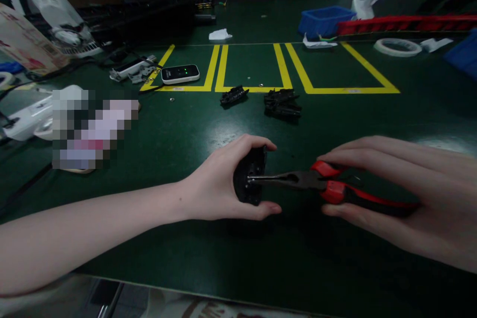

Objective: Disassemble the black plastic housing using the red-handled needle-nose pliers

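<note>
My left hand (223,181) is wrapped round a small black plastic part (250,180), thumb above and fingers below, just over the green table (208,253). In my right hand (402,198) I grip needle-nose pliers (316,184) with red and black handles. The thin jaws point left and their tip touches the face of the black part. Whether the jaws pinch anything there is too small to see.
Two heaps of similar black parts (234,95) (282,104) lie beyond my hands, by yellow tape boxes (253,88). A small black-and-white device (180,74) sits further left. At the back right are a blue bin (325,21), a red tray (406,24) and a tape roll (397,47).
</note>
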Demonstrator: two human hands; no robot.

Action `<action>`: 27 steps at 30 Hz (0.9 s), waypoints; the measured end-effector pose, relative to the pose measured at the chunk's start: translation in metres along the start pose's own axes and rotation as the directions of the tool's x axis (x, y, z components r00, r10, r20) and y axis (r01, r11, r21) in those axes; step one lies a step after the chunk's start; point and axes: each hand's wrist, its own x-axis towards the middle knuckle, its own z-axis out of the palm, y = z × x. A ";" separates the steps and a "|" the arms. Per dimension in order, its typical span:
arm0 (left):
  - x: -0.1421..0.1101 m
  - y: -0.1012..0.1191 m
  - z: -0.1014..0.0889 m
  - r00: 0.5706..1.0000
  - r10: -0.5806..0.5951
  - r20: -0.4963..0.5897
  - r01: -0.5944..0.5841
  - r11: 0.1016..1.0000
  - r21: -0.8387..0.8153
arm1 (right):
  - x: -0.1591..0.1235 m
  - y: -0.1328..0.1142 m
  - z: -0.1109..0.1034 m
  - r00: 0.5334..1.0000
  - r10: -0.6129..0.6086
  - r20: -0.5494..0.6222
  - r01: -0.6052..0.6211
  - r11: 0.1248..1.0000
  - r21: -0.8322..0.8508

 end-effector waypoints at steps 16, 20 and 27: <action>0.000 -0.001 -0.003 0.990 -0.090 0.105 0.105 0.983 -0.151 | -0.001 -0.004 0.001 0.998 -0.022 0.051 0.026 0.996 -0.088; 0.000 0.000 0.000 1.000 0.022 0.005 -0.022 1.000 -0.020 | -0.001 -0.005 -0.001 0.999 -0.024 0.049 0.029 0.993 -0.118; -0.001 -0.002 -0.001 0.995 0.096 -0.028 -0.094 0.994 0.057 | 0.003 -0.004 0.000 0.998 -0.040 0.055 0.046 0.992 -0.121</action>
